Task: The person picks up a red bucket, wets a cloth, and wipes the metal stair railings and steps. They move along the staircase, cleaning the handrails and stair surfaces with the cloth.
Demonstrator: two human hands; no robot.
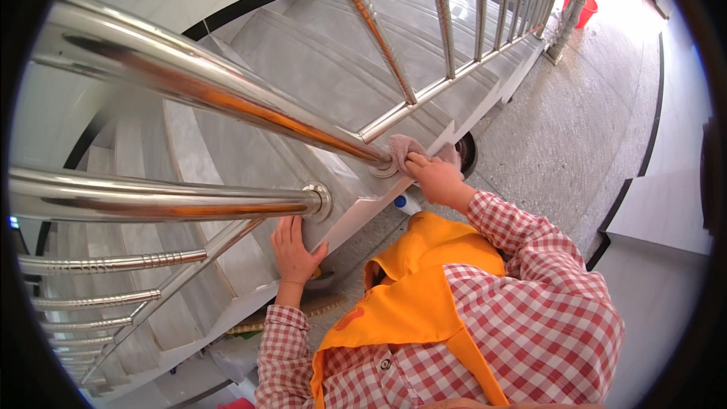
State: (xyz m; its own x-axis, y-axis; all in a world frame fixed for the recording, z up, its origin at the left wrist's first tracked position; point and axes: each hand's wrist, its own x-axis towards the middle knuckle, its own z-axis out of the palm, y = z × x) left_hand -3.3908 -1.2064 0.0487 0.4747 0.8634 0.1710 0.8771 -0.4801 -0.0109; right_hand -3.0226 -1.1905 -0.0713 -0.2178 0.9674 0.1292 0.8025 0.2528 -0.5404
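A pinkish cloth point(402, 147) is under the fingers of my right hand point(440, 179), pressed against the stair's side edge beside the base of a polished metal post point(335, 136). My left hand point(296, 247) rests with fingers spread on the corner of a grey stair tread point(342, 215), holding nothing. Just beyond its fingertips stands a second metal post point(187, 200) with a round base flange point(322, 202). The white side edge point(363, 218) of the stairs runs between my two hands.
Thin balusters point(446, 23) rise along the right flight. A white bottle with a blue cap point(406, 203) and a dark round container point(468, 153) are on the speckled floor point(528, 142). A red bucket point(585, 10) stands farther off. Woven matting point(324, 304) lies below the left flight.
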